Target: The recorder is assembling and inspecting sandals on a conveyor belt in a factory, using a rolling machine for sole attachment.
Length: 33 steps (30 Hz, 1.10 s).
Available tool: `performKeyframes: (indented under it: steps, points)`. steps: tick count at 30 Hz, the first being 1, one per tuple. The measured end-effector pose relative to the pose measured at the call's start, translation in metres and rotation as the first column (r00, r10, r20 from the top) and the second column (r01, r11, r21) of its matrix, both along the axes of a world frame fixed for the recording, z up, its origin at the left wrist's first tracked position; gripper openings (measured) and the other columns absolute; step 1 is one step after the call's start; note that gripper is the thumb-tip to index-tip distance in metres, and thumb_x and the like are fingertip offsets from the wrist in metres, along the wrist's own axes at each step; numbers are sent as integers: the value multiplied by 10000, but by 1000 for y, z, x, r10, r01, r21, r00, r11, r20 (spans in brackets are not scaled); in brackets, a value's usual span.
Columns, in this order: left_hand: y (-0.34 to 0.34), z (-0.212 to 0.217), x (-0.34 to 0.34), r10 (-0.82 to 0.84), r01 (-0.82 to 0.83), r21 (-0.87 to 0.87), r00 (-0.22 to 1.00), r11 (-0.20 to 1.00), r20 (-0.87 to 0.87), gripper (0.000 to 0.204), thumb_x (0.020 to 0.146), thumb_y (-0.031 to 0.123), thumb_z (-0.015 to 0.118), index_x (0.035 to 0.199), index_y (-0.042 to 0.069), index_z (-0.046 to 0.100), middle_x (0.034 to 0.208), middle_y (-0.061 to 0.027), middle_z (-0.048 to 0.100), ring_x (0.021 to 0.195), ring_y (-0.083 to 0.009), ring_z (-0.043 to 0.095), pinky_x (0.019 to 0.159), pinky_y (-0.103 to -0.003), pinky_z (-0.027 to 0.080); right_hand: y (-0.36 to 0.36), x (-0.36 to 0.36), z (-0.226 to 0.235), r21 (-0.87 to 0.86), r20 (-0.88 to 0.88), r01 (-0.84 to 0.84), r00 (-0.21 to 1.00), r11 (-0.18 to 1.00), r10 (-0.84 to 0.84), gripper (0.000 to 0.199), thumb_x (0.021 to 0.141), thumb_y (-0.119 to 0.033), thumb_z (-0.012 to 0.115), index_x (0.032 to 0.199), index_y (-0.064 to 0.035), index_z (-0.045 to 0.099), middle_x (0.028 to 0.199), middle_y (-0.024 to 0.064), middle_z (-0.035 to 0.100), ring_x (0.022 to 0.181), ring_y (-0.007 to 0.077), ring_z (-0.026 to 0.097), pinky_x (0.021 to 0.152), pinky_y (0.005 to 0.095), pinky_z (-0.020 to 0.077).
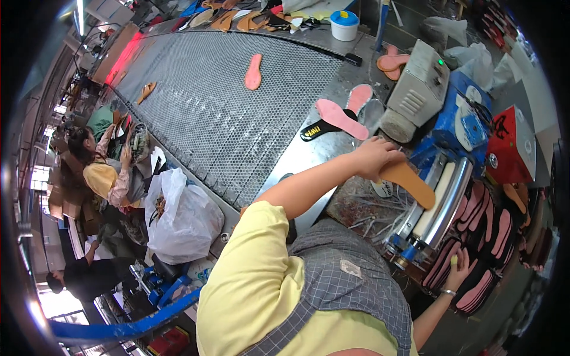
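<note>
My left hand (378,157) is closed on the heel end of a tan insole (408,183). The insole's wide end rests on the pale roller (432,204) of a blue-and-metal roller machine (460,184). Lower right, my right hand (456,274) has its fingers apart beside stacked pink and black insoles (478,291). A small yellow-green piece (454,260) shows at one fingertip; whether it is worn or held I cannot tell. Beyond my left hand, a pink insole (341,118) lies across a black insole (317,130), with another pink one (359,98) touching them.
A mesh conveyor (196,89) stretches away, carrying a pink insole (253,72). A grey motor housing (418,89) and a red box (512,145) stand around the roller machine. At left are a white plastic bag (181,219) and a seated person (98,160). A white-and-blue tub (344,26) stands far back.
</note>
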<state>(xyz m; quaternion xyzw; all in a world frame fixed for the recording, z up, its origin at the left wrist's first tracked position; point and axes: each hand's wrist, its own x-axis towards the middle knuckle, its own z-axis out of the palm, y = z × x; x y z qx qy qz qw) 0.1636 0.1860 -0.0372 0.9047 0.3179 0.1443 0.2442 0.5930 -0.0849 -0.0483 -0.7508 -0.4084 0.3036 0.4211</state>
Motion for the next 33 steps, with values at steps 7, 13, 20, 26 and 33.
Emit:
performKeyframes:
  steps: [7, 13, 20, 26, 33]
  points:
    - [-11, -119, -234, 820, -363, -922, 563, 135, -102, 652, 761, 355, 703, 1315, 121, 451, 1076, -81, 611, 883, -145, 598, 671, -351, 477, -28, -1, -63, -118, -51, 96, 993, 988, -102, 433, 888, -56, 593, 1287, 51, 464, 1219, 163, 569, 1141, 213, 540, 960, 296, 408]
    - [-89, -194, -461, 996, 290, -953, 45, -92, -82, 634, 919, 574, 372, 1314, 80, 423, 1203, -174, 552, 1024, -441, 584, 736, -573, 527, -29, -12, -75, -445, 18, 146, 988, 884, -154, 329, 882, -40, 549, 1208, -2, 522, 768, 48, 612, 618, 98, 590, 495, 229, 451]
    - [-121, -221, -583, 774, -463, -709, -606, -532, -185, 666, 815, 451, 539, 1247, -27, 367, 1214, -233, 501, 1092, -394, 495, 896, -552, 405, -58, -37, -81, -288, 122, 386, 923, 877, -366, 213, 826, -69, 647, 1032, -14, 642, 872, 33, 656, 781, 115, 601, 688, 262, 479]
    - [-71, -230, -480, 912, -907, -98, -408, -410, -37, 583, 790, 273, 674, 1184, -118, 493, 1134, -291, 565, 966, -341, 593, 848, -407, 474, -94, -29, -103, -413, 240, 475, 880, 777, -410, 355, 729, -94, 722, 1065, -5, 646, 942, 99, 670, 883, 179, 622, 798, 278, 475]
    - [-78, -193, -190, 852, -686, -551, 516, 475, 91, 655, 834, 145, 657, 1400, 48, 342, 1319, -196, 444, 1178, -282, 468, 985, -365, 368, -109, -2, -129, -439, 138, 479, 872, 760, -470, 383, 755, -97, 712, 1115, -5, 619, 1009, 120, 663, 930, 209, 621, 837, 298, 473]
